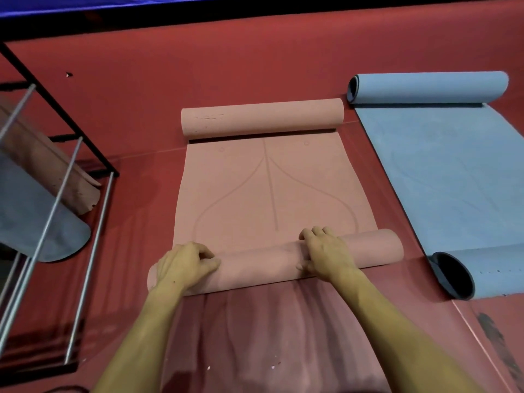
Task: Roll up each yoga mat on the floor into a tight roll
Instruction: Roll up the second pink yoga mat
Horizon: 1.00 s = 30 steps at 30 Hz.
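A smooth red floor [255,66] with a faint sheen fills the view, thin pale seams crossing it. In the middle lies the pink yoga mat [272,188], matte foam with faint curved and straight guide lines pressed into it; its far end curls into a loose cylinder and its near end is wound into a thicker roll lying across the mat. To the right, just beside it, a blue yoga mat [442,171] of the same soft, grainy foam lies flat, both its ends curled into open tubes that show a dark inner face. At the left stands a black metal rack [85,154] with slim silvery rods, holding rolled mats, one brownish-pink and one grey-blue.

Both hands sit on the near pink roll. The left hand [184,263] lies near the roll's left end, fingers curled over its top. The right hand [326,251] lies right of centre, fingers bent over the far side, thumb against the near side.
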Each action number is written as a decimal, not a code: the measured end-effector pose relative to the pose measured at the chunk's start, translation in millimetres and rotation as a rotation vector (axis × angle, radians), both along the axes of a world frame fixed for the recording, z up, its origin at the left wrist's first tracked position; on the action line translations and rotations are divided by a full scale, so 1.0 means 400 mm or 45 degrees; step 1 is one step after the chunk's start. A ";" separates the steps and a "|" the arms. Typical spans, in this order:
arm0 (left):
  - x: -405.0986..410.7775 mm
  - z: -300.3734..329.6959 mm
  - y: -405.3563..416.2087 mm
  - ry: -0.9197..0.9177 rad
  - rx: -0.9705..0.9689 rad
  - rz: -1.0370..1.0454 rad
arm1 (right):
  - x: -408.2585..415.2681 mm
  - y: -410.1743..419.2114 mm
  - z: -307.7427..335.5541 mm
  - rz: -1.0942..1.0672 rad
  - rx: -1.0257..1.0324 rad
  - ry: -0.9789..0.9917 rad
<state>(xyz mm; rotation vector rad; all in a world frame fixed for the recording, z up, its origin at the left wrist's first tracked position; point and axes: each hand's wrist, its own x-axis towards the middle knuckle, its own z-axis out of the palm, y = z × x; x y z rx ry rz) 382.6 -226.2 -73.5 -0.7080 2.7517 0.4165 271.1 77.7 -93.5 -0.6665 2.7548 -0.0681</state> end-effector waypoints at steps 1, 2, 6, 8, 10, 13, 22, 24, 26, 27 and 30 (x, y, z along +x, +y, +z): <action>0.003 0.004 0.009 -0.005 0.021 0.023 | 0.001 -0.005 0.003 -0.004 -0.013 0.009; 0.006 0.006 0.018 -0.013 0.042 0.041 | 0.002 -0.008 0.005 -0.005 -0.022 0.015; 0.012 -0.012 0.031 -0.041 0.051 -0.013 | 0.010 -0.014 0.010 -0.029 -0.030 0.019; 0.012 -0.023 0.034 -0.093 0.057 -0.071 | 0.011 -0.015 0.008 -0.004 0.003 0.076; 0.009 -0.031 0.033 -0.138 0.038 -0.140 | 0.008 -0.016 0.008 0.034 0.028 0.071; 0.007 -0.053 0.021 -0.145 -0.001 -0.187 | 0.008 -0.020 0.015 0.033 0.008 0.056; 0.025 -0.100 0.038 0.255 0.020 0.040 | 0.018 -0.043 -0.004 -0.004 0.053 0.047; 0.035 -0.107 0.051 0.273 -0.016 0.075 | 0.021 -0.047 -0.014 -0.017 0.046 0.094; 0.037 -0.111 0.054 0.296 -0.053 0.052 | 0.020 -0.052 -0.017 -0.018 0.032 0.121; 0.036 -0.111 0.053 0.301 -0.068 0.033 | 0.019 -0.055 -0.016 -0.013 0.023 0.126; 0.021 -0.109 0.047 0.274 -0.083 -0.003 | 0.013 -0.060 -0.013 -0.033 -0.022 0.143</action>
